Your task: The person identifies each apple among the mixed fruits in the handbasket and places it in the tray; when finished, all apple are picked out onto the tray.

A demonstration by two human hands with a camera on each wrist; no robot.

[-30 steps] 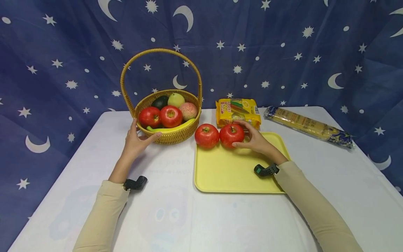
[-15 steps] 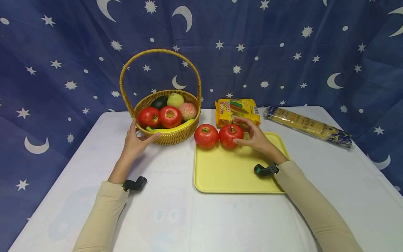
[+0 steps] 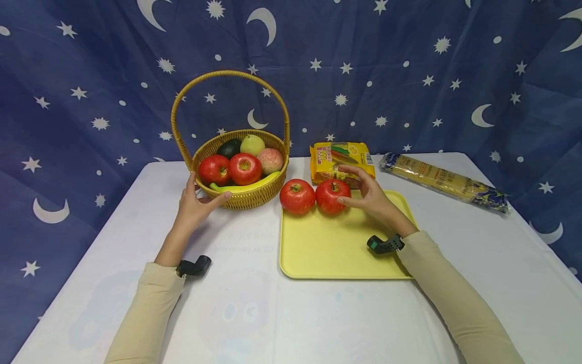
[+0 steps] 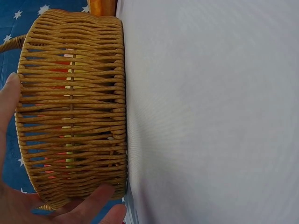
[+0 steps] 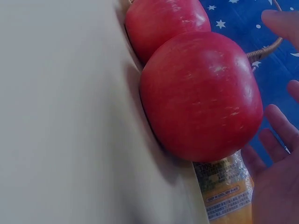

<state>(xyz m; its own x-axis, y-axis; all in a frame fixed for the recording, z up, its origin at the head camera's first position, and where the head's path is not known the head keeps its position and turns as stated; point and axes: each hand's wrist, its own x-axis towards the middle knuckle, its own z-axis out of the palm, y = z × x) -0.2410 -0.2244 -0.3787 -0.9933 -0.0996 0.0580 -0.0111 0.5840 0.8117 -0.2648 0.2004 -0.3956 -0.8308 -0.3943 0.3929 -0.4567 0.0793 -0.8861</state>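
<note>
A wicker basket [image 3: 250,200] with a tall handle stands at the back left and contains fruit. My left hand [image 3: 194,208] rests against its left side, thumb and fingers spread at the rim and the woven wall [image 4: 74,116]. Two red apples sit side by side at the far left edge of a yellow tray [image 3: 327,253]. Beside the right-hand apple [image 3: 329,200] is my right hand [image 3: 374,198], fingers spread and nothing held. In the right wrist view this apple [image 5: 201,98] partly covers the other apple [image 5: 163,23], and a gap shows between it and most fingers.
Inside the basket lie a banana [image 3: 247,187], two apples, a peach [image 3: 271,161], a pear [image 3: 252,145] and a dark green fruit [image 3: 229,147]. Behind the tray are a yellow food packet [image 3: 325,162] and a long pack of spaghetti [image 3: 445,178]. A starry curtain [image 3: 409,65] hangs behind the table.
My right hand's fingers have spread and drawn slightly back from the right-hand apple. The left hand stays at the basket, and the apples stay on the tray.
</note>
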